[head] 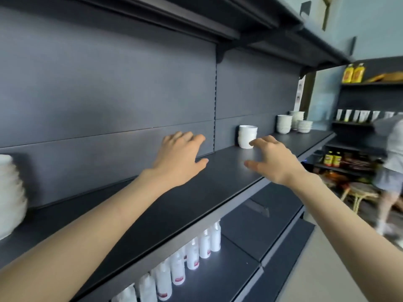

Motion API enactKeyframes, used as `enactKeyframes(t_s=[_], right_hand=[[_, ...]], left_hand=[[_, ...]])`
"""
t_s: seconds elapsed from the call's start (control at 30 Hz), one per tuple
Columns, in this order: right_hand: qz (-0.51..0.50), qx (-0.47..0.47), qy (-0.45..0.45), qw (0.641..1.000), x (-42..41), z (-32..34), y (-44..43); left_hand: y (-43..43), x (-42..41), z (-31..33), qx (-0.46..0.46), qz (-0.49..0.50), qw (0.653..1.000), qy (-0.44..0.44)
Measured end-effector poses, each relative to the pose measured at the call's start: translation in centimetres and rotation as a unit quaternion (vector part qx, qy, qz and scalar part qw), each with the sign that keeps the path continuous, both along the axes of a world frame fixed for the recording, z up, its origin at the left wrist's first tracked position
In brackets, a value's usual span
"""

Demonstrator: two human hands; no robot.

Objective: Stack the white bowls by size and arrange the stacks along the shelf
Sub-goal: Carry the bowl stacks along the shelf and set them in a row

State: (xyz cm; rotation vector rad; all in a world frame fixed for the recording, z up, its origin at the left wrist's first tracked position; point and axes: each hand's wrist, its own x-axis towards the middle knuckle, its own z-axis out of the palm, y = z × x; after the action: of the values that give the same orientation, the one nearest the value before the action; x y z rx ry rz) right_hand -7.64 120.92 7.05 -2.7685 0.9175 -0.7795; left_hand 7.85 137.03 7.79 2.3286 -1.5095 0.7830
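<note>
While hovering over the dark grey metal shelf (196, 203), spread and holding nothing in left hand (181, 158) or right hand (274, 160), reaching toward the small stack of white glossy bowls (247, 136) by the back panel (109, 94), probably to clasp it from both sides.

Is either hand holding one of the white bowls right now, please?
No, the left hand and the right hand are both spread open above the shelf, and neither grips the small bowl stack by the right hand.

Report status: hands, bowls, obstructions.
Open, empty: left hand, right hand, over shelf; right fingertips near small bowl stack. Far left tall stack, far right other stacks. Nothing blocking.
</note>
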Motion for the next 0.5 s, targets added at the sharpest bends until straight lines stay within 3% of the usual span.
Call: enactKeyframes(t_s=[0.27, 0.5], right_hand=[[-0.088, -0.025, 0.035, 0.995, -10.2, -0.6, -14.5], [-0.120, -0.041, 0.027, 0.991, -14.4, 0.6, -26.4]], left_hand=[[-17.0, -6.9, -1.1, 0.007, -0.072, 0.997, 0.018], [-30.5, -10.1, 0.1, -0.007, -0.110, 0.994, 0.008]])
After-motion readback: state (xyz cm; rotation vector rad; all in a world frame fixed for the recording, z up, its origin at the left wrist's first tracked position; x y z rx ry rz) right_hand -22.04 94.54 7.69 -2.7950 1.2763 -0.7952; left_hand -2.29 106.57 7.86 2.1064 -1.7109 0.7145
